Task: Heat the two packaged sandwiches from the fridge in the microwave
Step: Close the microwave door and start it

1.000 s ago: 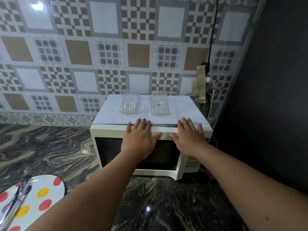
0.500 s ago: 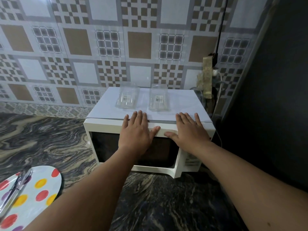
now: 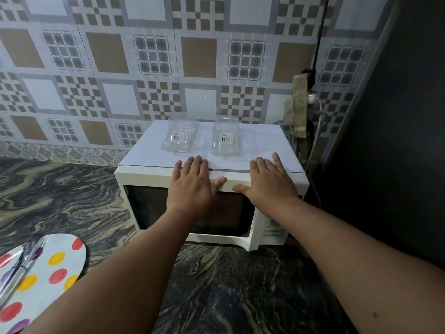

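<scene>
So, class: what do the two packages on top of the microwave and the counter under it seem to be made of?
The two packages look like clear, glossy thin plastic: the microwave top shows through, and each carries a barcode label. The counter looks like polished dark stone, perhaps granite or marble, with swirling veins and reflected light.

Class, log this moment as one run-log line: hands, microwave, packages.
left hand: flat on microwave top front edge | right hand: same | door: shut | two clear packages: on top, untouched
</scene>
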